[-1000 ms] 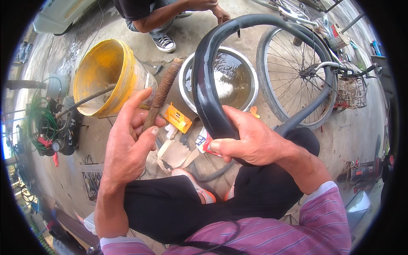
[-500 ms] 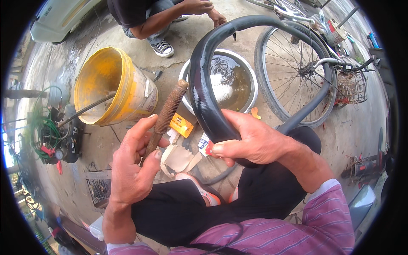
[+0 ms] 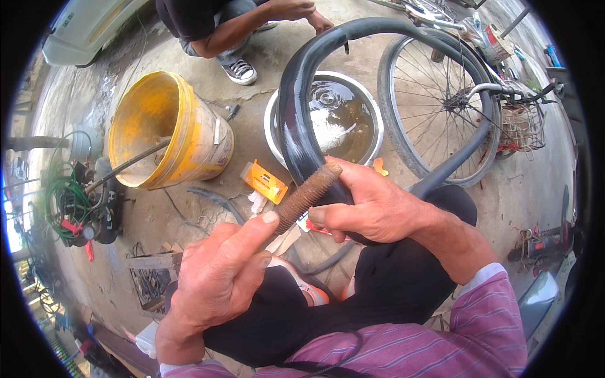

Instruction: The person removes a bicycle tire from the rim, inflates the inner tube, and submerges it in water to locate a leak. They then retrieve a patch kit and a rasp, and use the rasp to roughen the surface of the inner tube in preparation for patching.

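My left hand [image 3: 217, 274] is closed round the lower end of a rusty threaded rod [image 3: 307, 196]. The rod slants up to the right, its tip overlapping the black inner tube [image 3: 294, 120] beside my right thumb; whether it touches the rubber I cannot tell. My right hand [image 3: 387, 205] grips the tube, which looks inflated and curves up in a big loop over the basin and the wheel. A dark wet-looking sheen shows on the stretch above my hand. Part of a red and white packet is hidden behind my right fingers.
A metal basin [image 3: 379, 116] of murky water stands ahead, with a yellow bucket [image 3: 211, 138] to its left. An orange-yellow box [image 3: 263, 181] lies between them. At right is a bicycle wheel [image 3: 394, 120]. A crouching person's hand [image 3: 320, 24] is near the tube's far side.
My left hand has moved right and tipped the rod from near upright to a slant, bringing its end over to the tube by my right hand. My right hand has stayed put.
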The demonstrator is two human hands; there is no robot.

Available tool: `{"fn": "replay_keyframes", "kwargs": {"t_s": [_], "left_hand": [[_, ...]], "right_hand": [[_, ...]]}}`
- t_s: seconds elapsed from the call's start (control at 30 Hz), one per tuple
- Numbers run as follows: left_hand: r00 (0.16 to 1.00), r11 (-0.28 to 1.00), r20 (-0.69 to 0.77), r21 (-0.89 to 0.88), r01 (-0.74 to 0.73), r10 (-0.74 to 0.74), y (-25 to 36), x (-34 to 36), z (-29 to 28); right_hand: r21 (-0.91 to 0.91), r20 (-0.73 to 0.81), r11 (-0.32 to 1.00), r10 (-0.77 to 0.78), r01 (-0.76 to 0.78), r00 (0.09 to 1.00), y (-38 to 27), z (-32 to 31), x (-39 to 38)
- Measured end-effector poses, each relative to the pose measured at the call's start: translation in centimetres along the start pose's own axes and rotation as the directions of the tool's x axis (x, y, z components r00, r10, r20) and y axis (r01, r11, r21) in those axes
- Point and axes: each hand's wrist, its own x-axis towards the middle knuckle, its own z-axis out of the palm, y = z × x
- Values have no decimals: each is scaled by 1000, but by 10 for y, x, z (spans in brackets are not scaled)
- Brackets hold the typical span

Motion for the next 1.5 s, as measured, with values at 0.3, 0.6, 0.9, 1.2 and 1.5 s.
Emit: {"fn": "replay_keyframes", "kwargs": {"t_s": [0.3,0.6,0.9,1.2,1.5], "left_hand": [[994,979,79,181,-90,76,2,15,20],[994,987,-9,122,-104,105,-3,11,18],[985,978,-63,141,-152,162,-8,11,16],[982,991,-140,56,-122,129,-3,23,14],[990,999,-142,33,3,1,0,6,-5]], "right_hand": [[-98,39,993,68,-64,997,17,17,7],[-103,40,992,82,-78,996,4,5,1],[-101,-64,993,56,-63,996,-5,2,-5],[-158,-41,986,51,-57,998,-11,7,-1],[-70,-34,994,79,-81,996,-16,0,-4]]}}
